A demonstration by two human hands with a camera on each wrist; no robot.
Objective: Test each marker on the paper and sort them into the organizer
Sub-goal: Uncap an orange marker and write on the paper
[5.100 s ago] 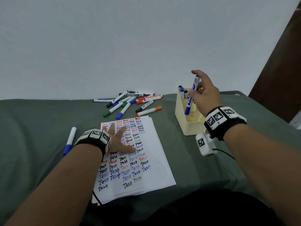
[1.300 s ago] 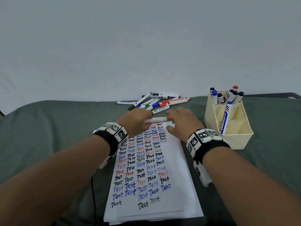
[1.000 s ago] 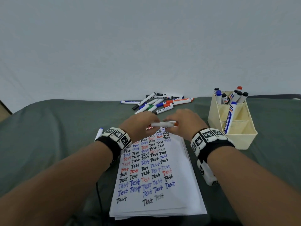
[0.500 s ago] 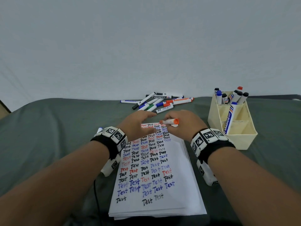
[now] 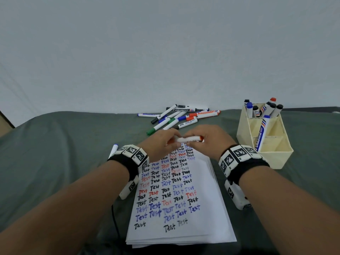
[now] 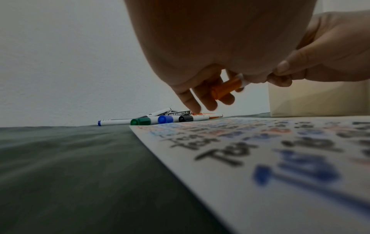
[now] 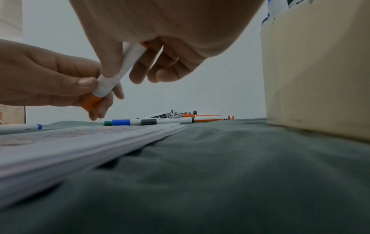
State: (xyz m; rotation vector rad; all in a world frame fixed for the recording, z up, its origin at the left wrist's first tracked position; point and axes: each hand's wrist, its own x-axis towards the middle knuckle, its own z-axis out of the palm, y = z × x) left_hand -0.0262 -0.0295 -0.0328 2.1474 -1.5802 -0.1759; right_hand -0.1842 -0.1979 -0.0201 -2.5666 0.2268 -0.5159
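An orange marker (image 5: 187,139) lies level in the air over the top edge of the paper (image 5: 185,234), held at both ends. My left hand (image 5: 173,142) pinches its orange cap (image 6: 226,89), which still sits against the barrel. My right hand (image 5: 191,143) grips the white barrel (image 7: 122,69) between thumb and fingers. The paper is covered with rows of the word "Test" in black, blue and red. The cream organizer (image 5: 276,159) stands to the right, several markers upright in its back compartment and one blue marker (image 5: 261,133) in the middle one.
A loose pile of markers (image 5: 176,116) lies on the green cloth (image 5: 55,153) behind my hands, near the white wall. One blue-tipped marker (image 5: 114,149) lies alone left of my left wrist. The organizer wall (image 7: 320,71) is close on the right.
Half a second ago only my right hand held the marker, the left hovering beside it. The left hand has now taken hold of the cap end, and the marker lies level between both hands.
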